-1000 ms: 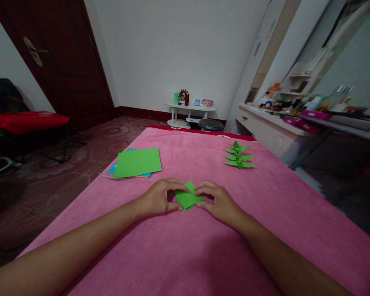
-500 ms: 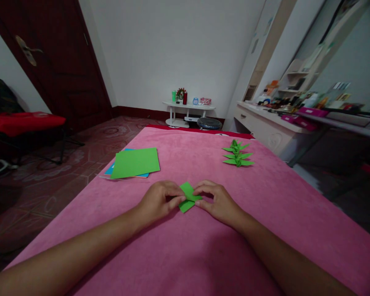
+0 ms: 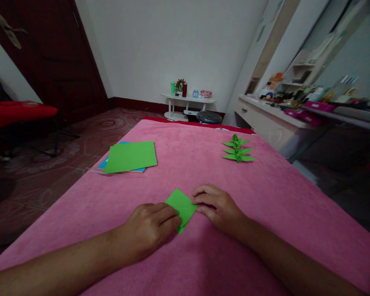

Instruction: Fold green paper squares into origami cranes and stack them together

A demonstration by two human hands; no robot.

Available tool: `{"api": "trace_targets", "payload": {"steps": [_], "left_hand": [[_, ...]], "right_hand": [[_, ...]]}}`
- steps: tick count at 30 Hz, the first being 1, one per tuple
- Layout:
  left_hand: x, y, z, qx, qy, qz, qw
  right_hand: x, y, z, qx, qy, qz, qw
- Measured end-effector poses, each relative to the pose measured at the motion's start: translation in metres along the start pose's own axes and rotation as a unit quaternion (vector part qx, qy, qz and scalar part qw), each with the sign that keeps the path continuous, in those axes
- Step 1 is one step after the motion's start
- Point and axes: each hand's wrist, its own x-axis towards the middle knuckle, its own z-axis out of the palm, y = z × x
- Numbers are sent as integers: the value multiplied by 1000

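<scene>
A small folded square of green paper (image 3: 181, 204) lies on the pink cloth, one corner pointing away from me. My left hand (image 3: 156, 224) is closed over its left and lower edge, fingers curled and pressed against it; the thumb is hidden. At the paper's right corner, my right hand (image 3: 217, 205) holds on with thumb and fingertips. Several folded green paper cranes (image 3: 239, 154) stand in a row beyond my right hand. To the far left rests a stack of paper with a green sheet (image 3: 132, 156) on top and a blue sheet (image 3: 102, 164) showing below.
The pink cloth (image 3: 185, 267) covers the surface in front of me. Beyond it, a small white table (image 3: 189, 98) stands against the wall. A cluttered white dresser (image 3: 268, 117) is on the right, and a red-covered chair (image 3: 21, 111) is on the left.
The narrow loose flaps on the folded paper now lie as one flat square, nearer to me. My left hand has come closer and turned palm down over it. The view has shifted slightly.
</scene>
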Motion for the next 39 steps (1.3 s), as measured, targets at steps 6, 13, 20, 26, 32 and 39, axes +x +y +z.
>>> {"api": "trace_targets", "payload": {"steps": [6,13,20,26,32,39], "left_hand": [[-5,0,4,-44,-30,-59,997],[-1,-1,6,-99,-39,-139,985],[1,-2,6,-142,-32,-183,972],[-2,-3,5,-158,-45,-183,969],[-1,-1,3,-149,-83,-211,962],[1,2,-3,-161,-101,-252,949]], "right_hand": [[-2,3,4,40,26,23,999],[-2,-5,6,47,28,50,997],[0,-12,14,7,31,73,997],[0,-9,13,43,38,114,992],[2,-10,13,76,29,146,986],[2,-9,12,82,28,149,985]]}}
